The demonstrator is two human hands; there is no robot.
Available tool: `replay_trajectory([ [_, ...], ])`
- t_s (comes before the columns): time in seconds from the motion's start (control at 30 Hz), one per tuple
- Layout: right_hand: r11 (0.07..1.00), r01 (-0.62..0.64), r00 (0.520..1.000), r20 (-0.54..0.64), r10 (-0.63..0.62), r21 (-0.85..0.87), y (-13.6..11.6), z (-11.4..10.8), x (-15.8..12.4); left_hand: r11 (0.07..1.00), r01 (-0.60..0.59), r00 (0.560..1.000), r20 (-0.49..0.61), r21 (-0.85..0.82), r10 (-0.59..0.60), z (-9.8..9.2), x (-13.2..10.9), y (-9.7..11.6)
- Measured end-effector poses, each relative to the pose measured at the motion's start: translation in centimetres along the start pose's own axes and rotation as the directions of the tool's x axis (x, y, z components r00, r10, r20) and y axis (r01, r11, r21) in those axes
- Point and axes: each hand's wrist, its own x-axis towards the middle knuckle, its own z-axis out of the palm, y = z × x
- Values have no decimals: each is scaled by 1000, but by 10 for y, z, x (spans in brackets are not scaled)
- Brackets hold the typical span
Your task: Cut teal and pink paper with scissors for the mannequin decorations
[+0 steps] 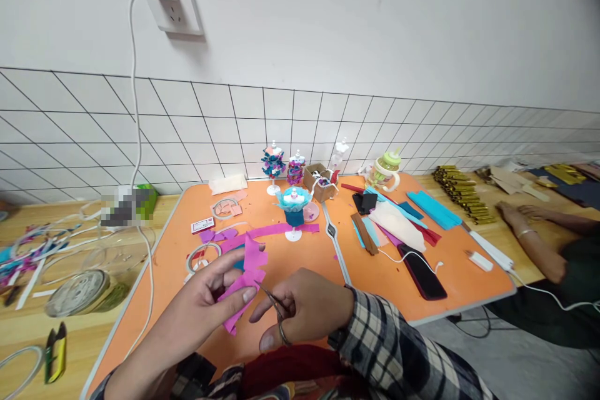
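Note:
Pinched in my left hand [213,290] is a piece of magenta crepe paper [255,254], folded or cut so that it has a notch near its middle. My right hand [304,306] has its fingers in the handles of small scissors [277,312], whose tip meets the paper beside my left thumb. Just beyond my hands stands a small white dress form [294,212] on a round base, dressed in a light blue ruffle over dark teal. A long magenta strip [267,229] lies behind the paper and passes by the stand.
Two decorated dress forms [273,165] stand by the wall with a cardboard box [321,182]. To the right are crepe paper pieces [398,225], a phone [422,272] and a cup [385,172]. Another person's arm [539,237] rests at the far right. A white cable [135,106] hangs at left.

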Motion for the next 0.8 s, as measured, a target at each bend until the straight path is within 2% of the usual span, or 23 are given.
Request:
replay_trajectory([
  [0.13, 1000, -2, 1000, 1, 2, 12, 0, -1, 0, 1000, 4, 1000, 5, -5, -4, 1, -1, 3],
  [0.33, 1000, 15, 1000, -2, -15, 6, 6, 1, 3, 997, -69, 997, -43, 46, 71, 0, 1, 6],
  [0.4, 998, 32, 998, -45, -34, -63, 6, 2, 4, 989, -132, 988, -72, 74, 137, 1, 4, 4],
  [0.47, 975, 43, 988, -136, -74, -217, 6, 3, 6, 982, -173, 982, -63, 70, 178, 2, 7, 0],
  [0.57, 860, -22, 944, -295, -150, -509, 5, 5, 7, 985, -168, 985, -40, 26, 169, 2, 11, -6],
  [0.63, 767, -97, 920, -351, -174, -635, 6, 7, 7, 986, -167, 984, -57, 16, 168, 2, 12, -7],
  [0.8, 623, -210, 894, -406, -189, -754, 9, 10, 9, 986, -160, 971, -172, 46, 166, -2, 15, -3],
])
